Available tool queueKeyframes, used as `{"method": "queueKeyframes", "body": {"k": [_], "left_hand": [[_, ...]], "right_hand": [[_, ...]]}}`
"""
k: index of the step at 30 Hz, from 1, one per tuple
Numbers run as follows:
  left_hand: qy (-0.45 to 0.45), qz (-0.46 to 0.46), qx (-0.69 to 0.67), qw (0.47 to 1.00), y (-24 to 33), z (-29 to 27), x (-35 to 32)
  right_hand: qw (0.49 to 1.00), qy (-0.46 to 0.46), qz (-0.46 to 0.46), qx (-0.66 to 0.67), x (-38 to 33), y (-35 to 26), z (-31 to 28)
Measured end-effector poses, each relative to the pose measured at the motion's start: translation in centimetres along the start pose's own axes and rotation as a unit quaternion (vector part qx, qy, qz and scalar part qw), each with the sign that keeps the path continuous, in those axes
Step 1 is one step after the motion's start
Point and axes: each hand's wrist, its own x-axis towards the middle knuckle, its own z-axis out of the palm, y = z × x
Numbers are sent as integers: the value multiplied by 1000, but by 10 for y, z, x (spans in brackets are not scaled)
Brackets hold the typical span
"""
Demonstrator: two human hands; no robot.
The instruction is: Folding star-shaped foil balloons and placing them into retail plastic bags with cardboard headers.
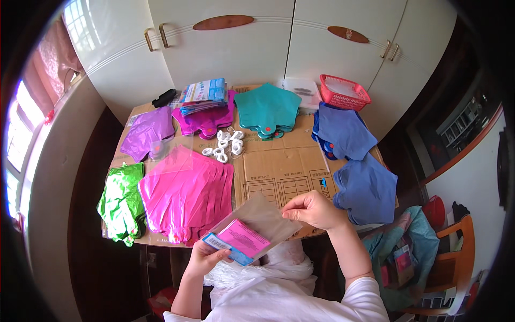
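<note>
My left hand grips the lower left end of a clear plastic bag with its thumb on top. Within the bag's outline lie a folded pink sheet and a blue and white card; the card is under my left thumb. At the bag's other end my right hand is closed in a pinch at the edge of the clear film. The bag is held tilted above the table's front edge. Nearest to it on the table is a fanned stack of pink foil balloons.
Cardboard covers the table. Around it lie green foil, purple, magenta, teal and blue stacks, printed cards, white string coils and a red basket. A wooden chair stands right.
</note>
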Motion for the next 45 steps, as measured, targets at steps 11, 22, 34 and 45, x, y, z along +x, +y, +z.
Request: {"method": "queueKeyframes", "body": {"k": [11,22,34,45], "left_hand": [[15,-8,-17,1000,-4,-5,-1],[13,6,-3,1000,0,0,0],[-33,-53,-79,995,-1,-3,-1],[-41,-45,-81,995,-1,-4,-1]], "right_hand": [[994,-23,29,99,3,0,2],[990,-73,61,103,5,13,-2],[905,-240,23,351,-8,27,29],[883,-148,36,443,-19,36,47]]}}
